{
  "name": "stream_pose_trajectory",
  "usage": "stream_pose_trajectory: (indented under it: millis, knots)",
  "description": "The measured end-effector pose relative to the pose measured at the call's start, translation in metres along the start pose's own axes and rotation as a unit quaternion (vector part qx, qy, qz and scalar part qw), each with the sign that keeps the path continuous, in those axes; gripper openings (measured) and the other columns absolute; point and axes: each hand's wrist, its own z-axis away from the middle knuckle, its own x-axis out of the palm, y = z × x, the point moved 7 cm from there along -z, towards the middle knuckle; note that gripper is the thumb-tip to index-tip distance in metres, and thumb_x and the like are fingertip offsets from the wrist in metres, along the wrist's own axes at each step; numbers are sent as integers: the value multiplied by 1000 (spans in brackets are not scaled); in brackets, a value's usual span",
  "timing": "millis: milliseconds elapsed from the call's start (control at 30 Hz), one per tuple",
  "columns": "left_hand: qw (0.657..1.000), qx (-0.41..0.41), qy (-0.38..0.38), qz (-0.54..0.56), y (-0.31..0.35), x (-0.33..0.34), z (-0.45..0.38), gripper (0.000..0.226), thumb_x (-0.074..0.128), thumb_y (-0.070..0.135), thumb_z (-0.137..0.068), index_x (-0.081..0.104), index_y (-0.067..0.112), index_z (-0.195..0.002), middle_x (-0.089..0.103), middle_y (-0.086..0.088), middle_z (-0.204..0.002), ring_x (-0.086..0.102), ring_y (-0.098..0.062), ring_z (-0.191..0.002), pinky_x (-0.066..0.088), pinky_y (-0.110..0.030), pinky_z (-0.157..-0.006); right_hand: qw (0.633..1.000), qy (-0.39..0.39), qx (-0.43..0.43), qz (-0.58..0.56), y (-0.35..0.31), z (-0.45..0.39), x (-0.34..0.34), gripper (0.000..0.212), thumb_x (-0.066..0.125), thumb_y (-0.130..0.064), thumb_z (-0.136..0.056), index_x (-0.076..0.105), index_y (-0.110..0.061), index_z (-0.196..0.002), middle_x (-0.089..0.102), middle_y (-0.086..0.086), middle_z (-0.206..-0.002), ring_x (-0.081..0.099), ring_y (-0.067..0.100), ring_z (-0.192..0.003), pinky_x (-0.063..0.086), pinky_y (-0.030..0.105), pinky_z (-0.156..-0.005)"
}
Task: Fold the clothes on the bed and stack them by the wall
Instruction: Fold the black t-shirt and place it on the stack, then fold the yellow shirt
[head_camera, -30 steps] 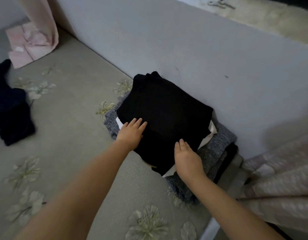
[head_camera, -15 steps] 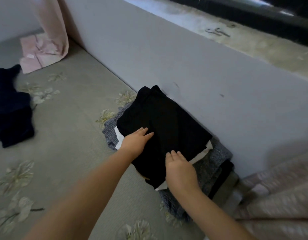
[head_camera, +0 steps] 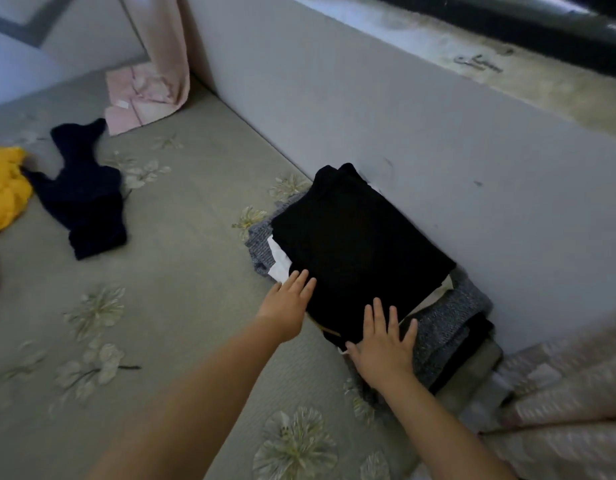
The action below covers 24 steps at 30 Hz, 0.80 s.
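Head view: both hands flat, fingers straight, left hand (head_camera: 288, 311) and right hand (head_camera: 381, 342) at the near edge of black folded garment (head_camera: 358, 244) topping the stack (head_camera: 448, 320) against the wall (head_camera: 420, 140) on the bed (head_camera: 168, 271); soft, light, floppy, best supported under its folded edges; navy garment (head_camera: 83, 195) lies unfolded, well apart.

Folded black garment (head_camera: 358, 244) tops a stack of folded clothes (head_camera: 448, 323) set against the grey wall (head_camera: 403, 140) on the floral grey-green bed sheet (head_camera: 168, 306). Beneath it: white layer (head_camera: 278, 263), grey knit piece (head_camera: 441, 327), a dark layer at the bottom. Well apart to the left, unfolded: crumpled navy garment (head_camera: 84, 195), touching a bunched yellow garment (head_camera: 3, 188). Pink folded cloth (head_camera: 133, 98) lies near the far corner.
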Motion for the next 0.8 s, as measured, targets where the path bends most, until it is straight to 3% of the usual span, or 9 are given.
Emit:
stream_pose_trajectory:
  millis: [133,233,367,567,800]
  knots:
    - [999,-30,31,-12,-36,-3,64,68,34,2,-90,2,17,-148,-7,-6,-156,-9,-23,-143,2,-40,-115,999,48,-10,15,-30,21,-32,64,23,-44,-98,-1,-12,-147,-3,11,-156,-3,29,-143,-3,56,-112]
    - [994,-94,62,-3,-87,-9,132,53,31,15,-98,11,20,-147,2,-3,-156,-7,-22,-143,-3,-39,-115,988,90,-119,45,-96,51,-55,56,26,-41,-98,9,-19,-148,4,6,-157,1,26,-144,0,49,-115]
    - [970,-216,102,32,-164,-6,253,51,32,31,-99,16,22,-146,7,-2,-156,-3,-21,-143,0,-37,-115,954,147,-256,51,-220,122,-70,58,34,-41,-96,18,-18,-146,13,5,-155,8,24,-143,5,44,-115]
    - [907,-378,166,81,-244,34,503,55,38,37,-95,21,22,-145,15,-2,-154,6,-20,-143,8,-37,-114,887,179,-422,57,-413,295,-41,61,38,-45,-93,21,-17,-145,21,9,-153,15,26,-142,11,44,-114]
    - [805,-559,178,90,-275,109,829,57,37,48,-93,26,19,-141,29,-3,-147,20,-21,-138,23,-38,-107,778,155,-604,74,-602,557,28,60,45,-48,-90,33,-14,-139,37,7,-143,32,24,-133,31,38,-105]
